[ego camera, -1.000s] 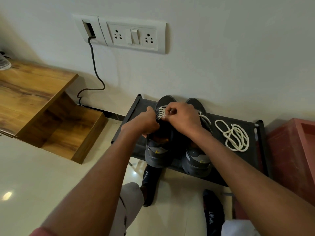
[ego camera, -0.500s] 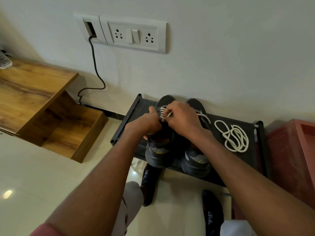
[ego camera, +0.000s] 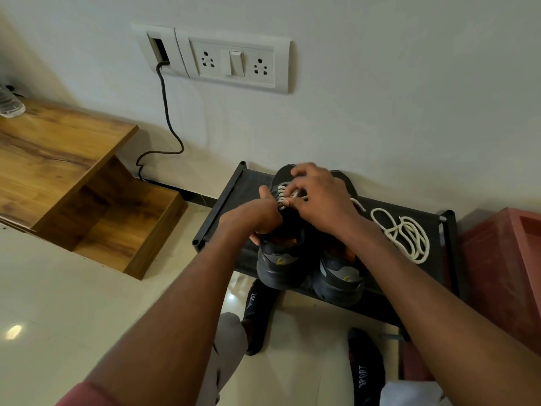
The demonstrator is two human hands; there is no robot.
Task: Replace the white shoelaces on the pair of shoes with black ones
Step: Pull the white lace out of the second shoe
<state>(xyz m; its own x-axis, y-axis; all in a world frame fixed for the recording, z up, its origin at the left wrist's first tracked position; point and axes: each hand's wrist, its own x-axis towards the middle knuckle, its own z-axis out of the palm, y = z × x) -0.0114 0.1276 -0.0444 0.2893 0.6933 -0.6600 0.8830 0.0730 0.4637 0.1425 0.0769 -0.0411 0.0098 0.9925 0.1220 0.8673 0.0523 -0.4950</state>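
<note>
White lace pinched by both hands; socks read "SPORT".

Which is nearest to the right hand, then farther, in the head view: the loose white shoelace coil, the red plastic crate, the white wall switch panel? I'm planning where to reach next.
1. Loose white shoelace coil, just to the right of the right hand, on the black rack.
2. White wall switch panel, up on the wall.
3. Red plastic crate, far right.
</note>
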